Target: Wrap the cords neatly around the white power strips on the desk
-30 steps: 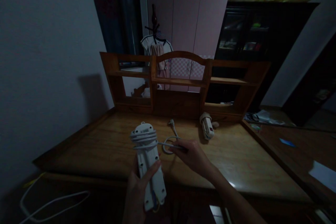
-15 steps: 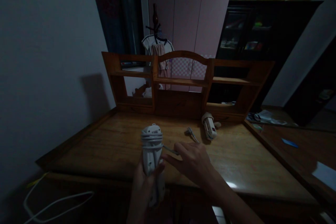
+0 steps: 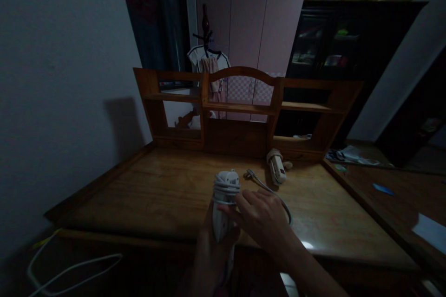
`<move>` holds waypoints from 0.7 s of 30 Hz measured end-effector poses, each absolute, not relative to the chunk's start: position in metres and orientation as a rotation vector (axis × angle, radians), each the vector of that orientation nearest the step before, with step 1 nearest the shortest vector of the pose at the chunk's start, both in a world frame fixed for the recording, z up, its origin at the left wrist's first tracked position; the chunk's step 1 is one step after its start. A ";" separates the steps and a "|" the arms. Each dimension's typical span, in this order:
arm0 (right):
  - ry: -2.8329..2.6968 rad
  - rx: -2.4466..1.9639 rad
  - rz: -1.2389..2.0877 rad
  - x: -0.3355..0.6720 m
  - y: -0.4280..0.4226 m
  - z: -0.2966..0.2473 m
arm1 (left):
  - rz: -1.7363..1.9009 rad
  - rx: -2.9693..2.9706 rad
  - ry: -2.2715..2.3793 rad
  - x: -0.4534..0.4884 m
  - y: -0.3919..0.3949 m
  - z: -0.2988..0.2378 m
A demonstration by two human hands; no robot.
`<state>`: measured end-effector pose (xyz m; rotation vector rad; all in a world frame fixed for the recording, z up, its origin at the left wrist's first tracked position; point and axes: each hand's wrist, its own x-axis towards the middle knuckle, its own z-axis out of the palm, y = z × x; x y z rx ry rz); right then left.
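A white power strip (image 3: 222, 223) stands tilted up over the desk's near edge, with my left hand (image 3: 211, 253) wrapped around its lower part. Several turns of its grey-white cord (image 3: 226, 187) circle the upper end. My right hand (image 3: 263, 211) is closed at the strip's right side, pinching the cord close to the turns; the fingertips are partly hidden. From there the loose cord runs across the desk to a plug (image 3: 249, 175). Farther back on the right lies a second white power strip (image 3: 278, 169) with its own cord wound around one end.
The wooden desk (image 3: 167, 190) carries a shelf unit (image 3: 240, 109) along its back. A white cable (image 3: 80, 278) loops at the lower left. On the brown surface to the right are a blue card (image 3: 383, 189) and white paper (image 3: 430, 232). A wall (image 3: 69, 79) borders the left.
The power strip and my left hand have shifted right, nearer my right hand. My right hand has drawn in against the strip, and more of the loose cord shows on the desk.
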<state>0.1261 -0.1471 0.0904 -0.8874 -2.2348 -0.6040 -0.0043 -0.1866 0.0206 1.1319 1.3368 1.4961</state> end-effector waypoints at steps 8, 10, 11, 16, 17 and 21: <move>-2.072 -0.802 -0.587 0.135 -0.144 0.088 | 1.443 1.220 1.269 0.008 -0.196 0.021; -2.049 -0.815 -0.591 0.137 -0.144 0.088 | 1.433 1.250 1.274 0.010 -0.196 0.021; -2.039 -0.821 -0.593 0.137 -0.144 0.089 | 1.438 1.259 1.287 0.011 -0.196 0.021; -2.024 -0.826 -0.568 0.136 -0.144 0.089 | 1.551 1.146 1.324 0.021 -0.198 0.030; -2.027 -0.827 -0.561 0.135 -0.144 0.089 | 1.569 1.121 1.326 0.022 -0.199 0.033; -2.043 -0.823 -0.547 0.133 -0.144 0.091 | 1.591 1.108 1.373 0.024 -0.201 0.038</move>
